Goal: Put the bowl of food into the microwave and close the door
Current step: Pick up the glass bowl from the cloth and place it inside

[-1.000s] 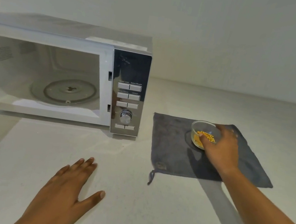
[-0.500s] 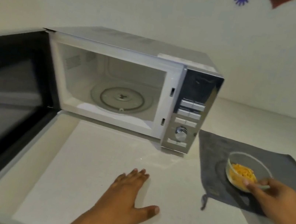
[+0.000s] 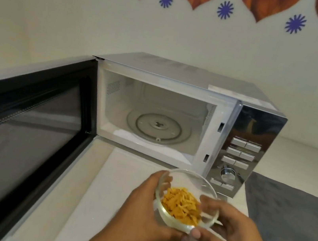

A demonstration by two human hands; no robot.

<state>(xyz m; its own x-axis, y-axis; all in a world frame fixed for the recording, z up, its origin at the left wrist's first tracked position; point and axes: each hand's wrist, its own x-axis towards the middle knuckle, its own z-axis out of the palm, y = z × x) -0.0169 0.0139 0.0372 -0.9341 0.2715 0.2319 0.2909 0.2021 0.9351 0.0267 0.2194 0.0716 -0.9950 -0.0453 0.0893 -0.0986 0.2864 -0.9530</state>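
Note:
A clear glass bowl (image 3: 189,184) with orange-yellow food (image 3: 181,206) hangs above the counter, just in front of the microwave (image 3: 181,80). My left hand (image 3: 144,218) cups its left side and my right hand (image 3: 233,236) grips its near right rim. The microwave's black door (image 3: 21,129) is swung wide open to the left. Inside the white cavity lies a bare glass turntable (image 3: 157,129). The mirrored control panel (image 3: 240,154) with buttons and a dial is just beyond the bowl on the right.
A grey cloth (image 3: 289,212) lies on the white counter (image 3: 88,192) to the right of the microwave. The open door walls off the left side. A white wall with orange and blue decorations rises behind.
The bowl has been lifted off the grey cloth and carried left, to in front of the microwave opening. My left hand left the counter and now also holds the bowl.

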